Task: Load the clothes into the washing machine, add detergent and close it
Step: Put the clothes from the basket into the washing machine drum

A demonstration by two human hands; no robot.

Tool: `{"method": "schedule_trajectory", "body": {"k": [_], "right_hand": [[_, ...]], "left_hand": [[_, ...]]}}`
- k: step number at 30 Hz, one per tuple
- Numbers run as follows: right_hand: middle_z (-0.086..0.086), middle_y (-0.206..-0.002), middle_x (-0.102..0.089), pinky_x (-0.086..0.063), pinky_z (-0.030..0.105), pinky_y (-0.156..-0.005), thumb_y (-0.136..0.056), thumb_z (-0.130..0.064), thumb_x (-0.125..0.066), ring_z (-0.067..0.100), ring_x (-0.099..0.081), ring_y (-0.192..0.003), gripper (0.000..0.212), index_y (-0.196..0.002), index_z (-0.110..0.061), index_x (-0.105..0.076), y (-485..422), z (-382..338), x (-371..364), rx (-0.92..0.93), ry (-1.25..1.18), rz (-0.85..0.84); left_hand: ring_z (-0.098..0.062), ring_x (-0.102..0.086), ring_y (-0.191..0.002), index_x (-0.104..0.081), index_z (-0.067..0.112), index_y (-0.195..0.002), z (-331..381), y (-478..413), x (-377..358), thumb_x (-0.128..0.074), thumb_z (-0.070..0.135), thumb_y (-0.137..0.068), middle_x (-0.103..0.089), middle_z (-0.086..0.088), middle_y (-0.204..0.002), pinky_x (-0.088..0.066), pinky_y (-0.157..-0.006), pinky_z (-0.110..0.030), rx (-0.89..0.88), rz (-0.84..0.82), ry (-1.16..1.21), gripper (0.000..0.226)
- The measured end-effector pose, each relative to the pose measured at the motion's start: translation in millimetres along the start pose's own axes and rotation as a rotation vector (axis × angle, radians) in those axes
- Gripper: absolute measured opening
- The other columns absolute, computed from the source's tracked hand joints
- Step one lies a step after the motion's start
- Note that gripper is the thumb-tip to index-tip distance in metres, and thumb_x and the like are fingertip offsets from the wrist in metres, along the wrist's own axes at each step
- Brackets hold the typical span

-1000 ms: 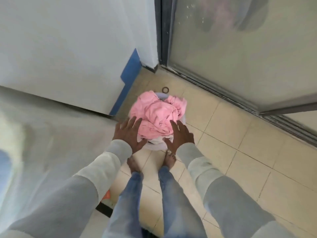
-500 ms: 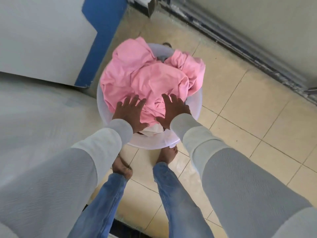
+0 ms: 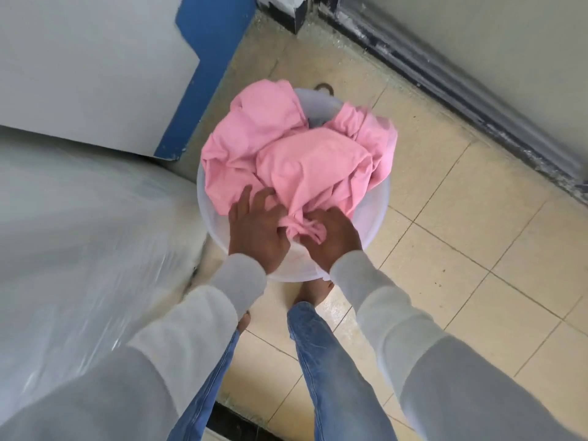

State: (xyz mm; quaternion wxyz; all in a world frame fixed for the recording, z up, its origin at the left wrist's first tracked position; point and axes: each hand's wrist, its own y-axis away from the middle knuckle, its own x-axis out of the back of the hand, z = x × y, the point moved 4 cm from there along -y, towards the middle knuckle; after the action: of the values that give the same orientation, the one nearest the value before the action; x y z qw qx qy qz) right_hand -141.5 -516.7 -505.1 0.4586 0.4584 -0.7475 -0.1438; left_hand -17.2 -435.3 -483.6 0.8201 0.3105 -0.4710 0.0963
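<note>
Inspector: Location of the load?

Assessor: Pink clothes (image 3: 296,167) are heaped in a white basin (image 3: 378,214) standing on the tiled floor (image 3: 461,249), at centre of view. The cloth rises above the rim and overhangs it from 9 round to 2 o'clock.

Inspector: State of the hands?

Assessor: Both are at the basin's 6 o'clock edge. The right hand (image 3: 334,240) has its fingers curled round a bunched fold of the pink clothes and is clamped on it. The left hand (image 3: 254,230) sits just beside it, at its 9 o'clock, fingers spread apart and laid on the cloth.

Inspector: Surroundings?

Assessor: A white surface under clear plastic film (image 3: 79,249) lies at the basin's 9 o'clock; whether they touch, I cannot tell. A blue-and-white panel (image 3: 203,74) stands at 11 o'clock. 1 small dark ring (image 3: 324,88) lies on the floor at 12 o'clock, just past the rim. A door track (image 3: 445,74) runs from 1 to 3 o'clock, well apart. Bare feet (image 3: 313,292) and jeans (image 3: 331,361) show at 6 o'clock.
</note>
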Motion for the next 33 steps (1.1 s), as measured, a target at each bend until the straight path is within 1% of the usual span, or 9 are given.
{"method": "schedule_trajectory", "body": {"k": [4, 10, 13, 19, 23, 26, 28, 30, 33], "right_hand": [[-0.002, -0.092, -0.055, -0.043, 0.014, -0.074, -0.076, -0.013, -0.071, 0.009, -0.054, -0.077, 0.014, -0.084, -0.017, -0.06, 65, -32, 55, 0.097, -0.31, 0.208], [-0.016, -0.056, -0.049, -0.041, 0.019, -0.057, -0.073, -0.003, -0.077, 0.005, -0.043, -0.053, 0.044, -0.059, -0.028, -0.044, 156, -96, 110, 0.032, -0.481, 0.234], [-0.018, -0.05, -0.05, -0.037, 0.015, -0.058, -0.07, -0.004, -0.082, 0.001, -0.043, -0.051, 0.042, -0.056, -0.025, -0.048, 186, -120, 133, -0.037, -0.595, 0.153], [-0.003, -0.053, -0.04, -0.039, 0.034, -0.065, -0.074, -0.003, -0.076, 0.02, -0.043, -0.061, 0.045, -0.048, -0.022, -0.044, 230, -157, 182, -0.206, -0.752, 0.195], [0.004, -0.061, -0.037, -0.034, 0.035, -0.062, -0.062, -0.015, -0.074, 0.023, -0.037, -0.065, 0.036, -0.045, -0.024, -0.043, 271, -205, 218, -0.118, -0.936, 0.239], [0.005, -0.06, -0.038, -0.04, 0.028, -0.056, -0.069, -0.006, -0.071, 0.019, -0.044, -0.06, 0.041, -0.047, -0.023, -0.041, 302, -245, 243, 0.022, -1.018, 0.231], [-0.003, -0.055, -0.044, -0.045, 0.028, -0.057, -0.075, 0.003, -0.07, 0.016, -0.049, -0.059, 0.046, -0.046, -0.022, -0.044, 315, -268, 254, 0.1, -0.967, 0.242], [-0.01, -0.055, -0.048, -0.044, 0.026, -0.057, -0.075, 0.006, -0.07, 0.01, -0.05, -0.06, 0.043, -0.049, -0.02, -0.047, 328, -291, 261, 0.164, -0.856, 0.276], [0.01, -0.055, -0.056, -0.045, 0.021, -0.046, -0.08, 0.019, -0.062, 0.009, -0.056, -0.046, 0.024, -0.065, 0.005, -0.049, 346, -336, 267, 0.327, -0.825, 0.199]], "left_hand": [[-0.02, -0.066, -0.078, -0.071, 0.02, -0.088, 27, 54, 73, -0.056, 0.02, -0.073, -0.071, 0.003, -0.09, -0.053, -0.072, -0.026, -0.025, 0.115, 0.303, 0.022], [-0.008, -0.055, -0.062, -0.055, 0.028, -0.064, 67, 105, 171, -0.072, -0.001, -0.066, -0.052, 0.02, -0.058, -0.04, -0.061, -0.008, 0.083, 0.036, 0.391, 0.034], [-0.013, -0.058, -0.066, -0.057, 0.027, -0.064, 82, 126, 221, -0.074, 0.001, -0.067, -0.056, 0.016, -0.062, -0.046, -0.067, -0.02, 0.113, 0.058, 0.38, 0.03], [-0.018, -0.059, -0.07, -0.069, 0.019, -0.072, 106, 173, 293, -0.059, -0.008, -0.066, -0.061, 0.006, -0.07, -0.047, -0.072, -0.023, 0.075, 0.032, 0.333, 0.028], [-0.017, -0.055, -0.068, -0.058, 0.024, -0.067, 106, 194, 328, -0.05, -0.008, -0.069, -0.059, 0.006, -0.07, -0.048, -0.069, -0.025, 0.083, -0.046, 0.231, 0.034], [-0.023, -0.062, -0.093, -0.058, 0.026, -0.095, 110, 204, 349, -0.058, 0.003, -0.072, -0.063, 0.003, -0.096, -0.052, -0.081, -0.029, 0.03, -0.072, 0.212, 0.033], [-0.018, -0.052, -0.116, -0.036, 0.028, -0.132, 121, 207, 364, -0.076, 0.036, -0.065, -0.047, 0.003, -0.132, -0.045, -0.094, -0.028, -0.086, -0.028, 0.288, 0.079], [-0.02, -0.044, -0.129, -0.018, 0.036, -0.141, 137, 213, 381, -0.08, 0.055, -0.056, -0.035, 0.004, -0.145, -0.039, -0.103, -0.032, -0.208, -0.015, 0.424, 0.107], [-0.028, -0.058, -0.11, -0.051, 0.014, -0.127, 156, 217, 402, -0.068, 0.028, -0.082, -0.061, -0.009, -0.115, -0.037, -0.081, -0.017, -0.193, -0.024, 0.349, 0.05]]}}
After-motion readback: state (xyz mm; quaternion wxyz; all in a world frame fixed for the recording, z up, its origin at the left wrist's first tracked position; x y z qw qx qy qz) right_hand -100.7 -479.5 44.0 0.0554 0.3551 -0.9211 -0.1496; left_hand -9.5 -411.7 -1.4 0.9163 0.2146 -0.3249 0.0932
